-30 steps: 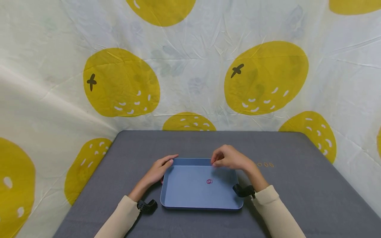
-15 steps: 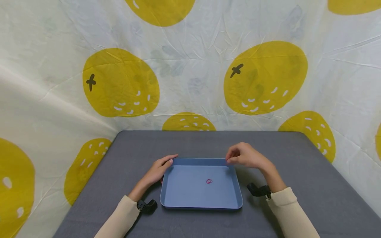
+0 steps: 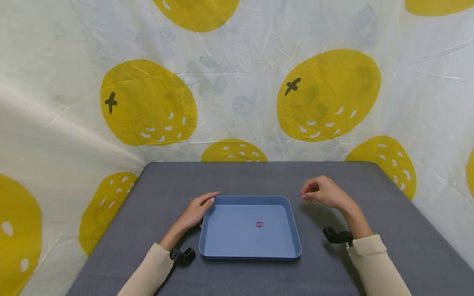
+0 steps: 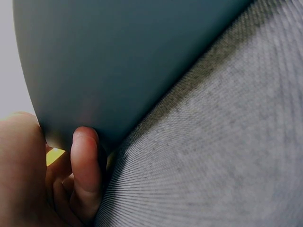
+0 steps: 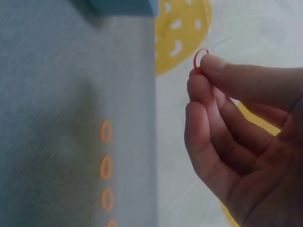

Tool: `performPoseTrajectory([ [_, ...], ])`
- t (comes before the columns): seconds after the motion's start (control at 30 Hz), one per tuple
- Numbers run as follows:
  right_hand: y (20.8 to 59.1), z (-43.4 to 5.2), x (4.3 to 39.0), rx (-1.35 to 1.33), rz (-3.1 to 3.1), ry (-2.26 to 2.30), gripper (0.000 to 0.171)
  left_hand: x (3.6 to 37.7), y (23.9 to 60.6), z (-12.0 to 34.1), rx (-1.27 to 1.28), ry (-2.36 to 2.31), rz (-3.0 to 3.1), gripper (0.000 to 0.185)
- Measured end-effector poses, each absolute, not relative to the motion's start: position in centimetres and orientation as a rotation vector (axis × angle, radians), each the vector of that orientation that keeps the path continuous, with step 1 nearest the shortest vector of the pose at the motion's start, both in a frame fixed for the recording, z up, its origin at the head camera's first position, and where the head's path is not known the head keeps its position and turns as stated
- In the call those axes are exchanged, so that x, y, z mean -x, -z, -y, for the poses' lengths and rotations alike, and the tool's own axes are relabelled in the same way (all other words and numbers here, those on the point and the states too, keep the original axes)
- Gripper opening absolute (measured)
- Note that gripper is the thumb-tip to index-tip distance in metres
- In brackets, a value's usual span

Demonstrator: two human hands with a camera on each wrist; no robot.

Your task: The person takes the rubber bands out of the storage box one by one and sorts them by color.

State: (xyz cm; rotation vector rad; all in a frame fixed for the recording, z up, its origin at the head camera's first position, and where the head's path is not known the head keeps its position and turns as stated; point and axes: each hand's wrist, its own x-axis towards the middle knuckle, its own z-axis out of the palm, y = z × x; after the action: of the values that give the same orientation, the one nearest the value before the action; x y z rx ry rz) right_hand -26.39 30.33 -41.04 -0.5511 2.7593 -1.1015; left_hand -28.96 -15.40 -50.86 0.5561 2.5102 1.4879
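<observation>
A red ring [image 5: 200, 60] is pinched in the right hand [image 3: 325, 192], right of the tray [image 3: 250, 254].

The ring is nipped between thumb and forefinger, held above the table [image 3: 237, 176], with a row of orange rings [image 5: 106, 165] lying directly beneath that hand. The left hand [image 3: 195, 212] is laid against the tray's far-left corner, fingers nearly straight. Two red rings [image 3: 259, 224] are seen in the tray, leftward of the right hand, which is the nearer.
</observation>
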Motion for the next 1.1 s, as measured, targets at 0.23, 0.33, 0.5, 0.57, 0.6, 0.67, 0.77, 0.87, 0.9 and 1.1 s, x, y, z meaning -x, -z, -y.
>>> performPoseTrajectory([
  [0.23, 42.5, -31.6, 26.8, 0.434, -2.745, 1.061, 0.006, 29.0, 51.0, 15.5, -0.543, -1.493, -2.52, 0.042],
  [0.33, 43.2, -31.9, 27.0, 0.4, -2.724, 1.049, 0.005, 28.9, 50.9, 15.5, -0.551, -1.498, -2.507, 0.043],
  [0.5, 44.0, -32.0, 27.1, 0.342, -2.687, 1.063, 0.004, 28.9, 50.7, 15.5, -0.561, -1.501, -2.497, 0.043],
  [0.57, 44.2, -32.0, 27.1, 0.329, -2.677, 1.071, 0.005, 28.9, 50.7, 15.5, -0.562, -1.502, -2.493, 0.044],
  [0.6, 44.3, -32.0, 27.1, 0.313, -2.67, 1.078, 0.004, 28.9, 50.7, 15.5, -0.563, -1.502, -2.492, 0.044],
  [0.67, 44.4, -32.0, 27.2, 0.294, -2.661, 1.087, 0.005, 28.9, 50.7, 15.5, -0.569, -1.501, -2.491, 0.043],
  [0.77, 44.6, -31.9, 27.2, 0.262, -2.652, 1.093, 0.005, 29.0, 50.7, 15.5, -0.585, -1.506, -2.488, 0.044],
  [0.87, 44.6, -31.8, 27.2, 0.245, -2.647, 1.089, 0.006, 29.0, 50.7, 15.5, -0.598, -1.515, -2.481, 0.045],
  [0.9, 44.6, -31.7, 27.2, 0.249, -2.649, 1.083, 0.006, 29.1, 50.7, 15.5, -0.599, -1.512, -2.484, 0.046],
  [1.1, 44.6, -31.7, 27.0, 0.237, -2.659, 1.052, 0.007, 29.1, 50.8, 15.5, -0.61, -1.509, -2.477, 0.046],
])
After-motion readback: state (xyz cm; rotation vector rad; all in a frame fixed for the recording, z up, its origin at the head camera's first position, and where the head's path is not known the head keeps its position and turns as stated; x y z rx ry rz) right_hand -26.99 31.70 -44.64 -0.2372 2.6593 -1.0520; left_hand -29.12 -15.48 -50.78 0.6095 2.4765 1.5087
